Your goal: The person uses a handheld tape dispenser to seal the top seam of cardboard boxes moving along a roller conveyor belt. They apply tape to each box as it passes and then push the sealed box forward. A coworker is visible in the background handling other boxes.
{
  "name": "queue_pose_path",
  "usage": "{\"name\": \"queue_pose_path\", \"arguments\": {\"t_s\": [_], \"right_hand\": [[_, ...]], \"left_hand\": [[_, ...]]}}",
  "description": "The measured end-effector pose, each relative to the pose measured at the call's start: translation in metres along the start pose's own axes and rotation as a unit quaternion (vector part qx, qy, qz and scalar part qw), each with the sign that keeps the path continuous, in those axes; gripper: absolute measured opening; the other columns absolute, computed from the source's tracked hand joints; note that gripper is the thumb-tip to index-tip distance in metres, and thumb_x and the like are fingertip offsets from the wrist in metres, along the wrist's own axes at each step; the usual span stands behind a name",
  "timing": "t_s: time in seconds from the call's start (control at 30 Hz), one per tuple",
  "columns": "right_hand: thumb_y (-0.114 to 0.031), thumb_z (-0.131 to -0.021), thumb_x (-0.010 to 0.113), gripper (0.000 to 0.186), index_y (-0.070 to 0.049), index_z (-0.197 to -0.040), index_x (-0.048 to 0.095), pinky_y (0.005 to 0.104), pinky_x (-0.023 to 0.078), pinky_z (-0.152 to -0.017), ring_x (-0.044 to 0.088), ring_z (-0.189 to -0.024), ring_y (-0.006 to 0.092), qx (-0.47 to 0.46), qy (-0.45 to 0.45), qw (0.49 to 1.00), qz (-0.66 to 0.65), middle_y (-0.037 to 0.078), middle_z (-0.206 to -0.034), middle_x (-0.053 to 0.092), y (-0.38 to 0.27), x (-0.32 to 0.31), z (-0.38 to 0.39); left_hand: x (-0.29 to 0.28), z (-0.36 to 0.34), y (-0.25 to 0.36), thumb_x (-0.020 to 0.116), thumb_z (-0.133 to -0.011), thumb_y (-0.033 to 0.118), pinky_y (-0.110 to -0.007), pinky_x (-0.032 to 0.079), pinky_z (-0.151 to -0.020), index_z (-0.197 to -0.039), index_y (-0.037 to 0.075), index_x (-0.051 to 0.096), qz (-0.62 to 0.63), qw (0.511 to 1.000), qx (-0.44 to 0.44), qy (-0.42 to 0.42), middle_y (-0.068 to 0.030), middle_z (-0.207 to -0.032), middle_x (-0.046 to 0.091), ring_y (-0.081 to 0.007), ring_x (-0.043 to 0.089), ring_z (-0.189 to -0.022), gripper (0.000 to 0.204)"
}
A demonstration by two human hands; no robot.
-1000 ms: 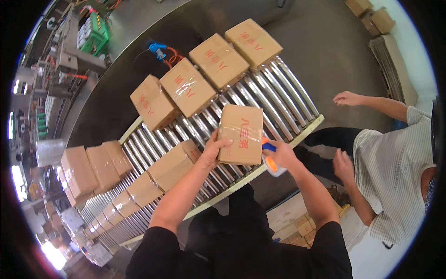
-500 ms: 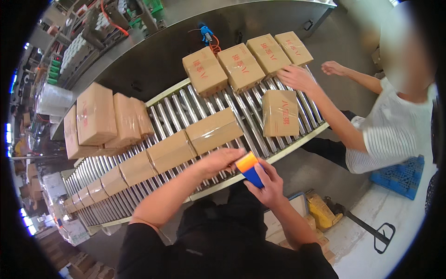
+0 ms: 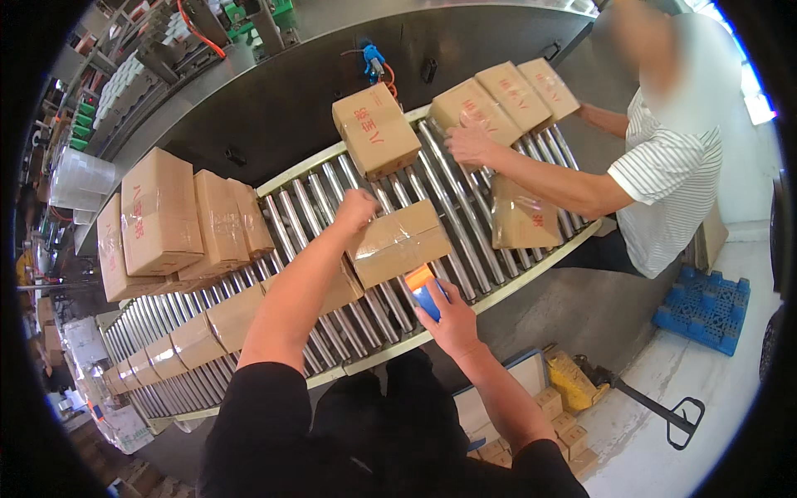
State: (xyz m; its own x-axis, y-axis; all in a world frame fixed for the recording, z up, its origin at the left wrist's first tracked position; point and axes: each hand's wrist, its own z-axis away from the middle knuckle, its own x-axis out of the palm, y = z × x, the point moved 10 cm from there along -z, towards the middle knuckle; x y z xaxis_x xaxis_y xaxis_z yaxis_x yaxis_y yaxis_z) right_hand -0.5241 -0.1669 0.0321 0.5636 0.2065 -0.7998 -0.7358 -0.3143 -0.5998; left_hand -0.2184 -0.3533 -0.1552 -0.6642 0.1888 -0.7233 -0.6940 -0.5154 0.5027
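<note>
My left hand [image 3: 357, 208] is closed, its curled fingers at the far left corner of a taped cardboard box [image 3: 402, 246] on the roller conveyor [image 3: 390, 306]. In my right hand [image 3: 455, 323] is a blue hand-held device [image 3: 427, 300] with an orange end. That orange end sits close to the box's near side; whether they touch I cannot tell. Left of this box, a row of similar boxes [image 3: 193, 341] continues along the rollers, partly hidden by my left forearm.
Across the conveyor, a co-worker's hand [image 3: 471, 143] rests at a group of boxes [image 3: 514, 97]. One box [image 3: 376, 130] stands apart at the far edge, another [image 3: 525, 217] by the co-worker's arm. Stacked cartons [image 3: 161, 215] are at left. A pallet jack [image 3: 575, 381] and blue pallet [image 3: 702, 309] are on the floor.
My left hand has moved up and left to the box's far corner. The device has shifted slightly left, and the box is turned a little. The co-worker has pushed several far boxes together.
</note>
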Motion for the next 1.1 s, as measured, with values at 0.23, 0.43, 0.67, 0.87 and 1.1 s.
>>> {"name": "queue_pose_path", "arguments": {"t_s": [0.23,0.43,0.67,0.87,1.1], "right_hand": [[-0.031,-0.095,0.085,0.065,-0.009,-0.152,0.062,0.0464,0.064,-0.09,0.073,-0.117,0.0387,0.048,-0.008,0.998,-0.05,0.015,-0.141,0.067,0.013,0.006,-0.003],[-0.032,-0.095,0.085,0.065,-0.01,-0.152,0.062,0.0474,0.064,-0.091,0.074,-0.117,0.0386,0.03,-0.024,0.997,-0.074,0.016,-0.143,0.067,0.047,-0.009,-0.007],[-0.039,-0.094,0.084,0.067,-0.014,-0.153,0.063,0.0493,0.063,-0.089,0.075,-0.109,0.0407,0.041,-0.166,0.985,0.013,0.013,-0.137,0.069,0.148,-0.009,0.021],[-0.044,-0.09,0.083,0.067,-0.013,-0.147,0.069,0.0538,0.06,-0.093,0.075,-0.105,0.0432,0.203,-0.236,0.95,0.011,0.02,-0.122,0.074,0.199,0.029,-0.053],[-0.022,-0.106,0.074,0.05,0.005,-0.148,0.067,0.0417,0.061,-0.098,0.077,-0.113,0.0258,0.481,-0.092,0.687,-0.537,0.013,-0.127,0.08,0.209,0.041,0.075]], "left_hand": [[-0.043,0.176,0.116,0.091,-0.078,0.039,-0.066,0.036,-0.125,-0.172,0.007,0.035,-0.267,0.898,0.35,-0.02,-0.0314,-0.166,0.046,-0.0588,0.044,-0.148,0.114],[-0.013,0.168,0.13,0.096,-0.065,0.041,-0.068,0.031,-0.123,-0.173,0.022,0.036,-0.248,0.93,0.272,-0.006,-0.0231,-0.173,0.032,-0.0516,0.041,-0.148,0.124],[0.006,0.126,0.101,0.091,-0.084,0.03,-0.05,0.046,-0.125,-0.171,0.009,0.038,0.432,0.867,-0.003,-0.25,-0.0155,-0.153,0.063,-0.0344,0.061,-0.143,0.104],[0.097,0.148,0.082,0.083,-0.093,0.017,-0.046,0.052,-0.122,-0.165,0.008,0.043,0.621,0.723,-0.091,-0.288,-0.0141,-0.155,0.062,-0.0304,0.061,-0.144,0.083],[0.106,0.141,0.101,0.087,-0.094,0.034,-0.046,0.051,-0.119,-0.168,0.003,0.04,0.549,0.793,-0.039,-0.262,-0.0173,-0.155,0.062,-0.0302,0.062,-0.143,0.093]]}}
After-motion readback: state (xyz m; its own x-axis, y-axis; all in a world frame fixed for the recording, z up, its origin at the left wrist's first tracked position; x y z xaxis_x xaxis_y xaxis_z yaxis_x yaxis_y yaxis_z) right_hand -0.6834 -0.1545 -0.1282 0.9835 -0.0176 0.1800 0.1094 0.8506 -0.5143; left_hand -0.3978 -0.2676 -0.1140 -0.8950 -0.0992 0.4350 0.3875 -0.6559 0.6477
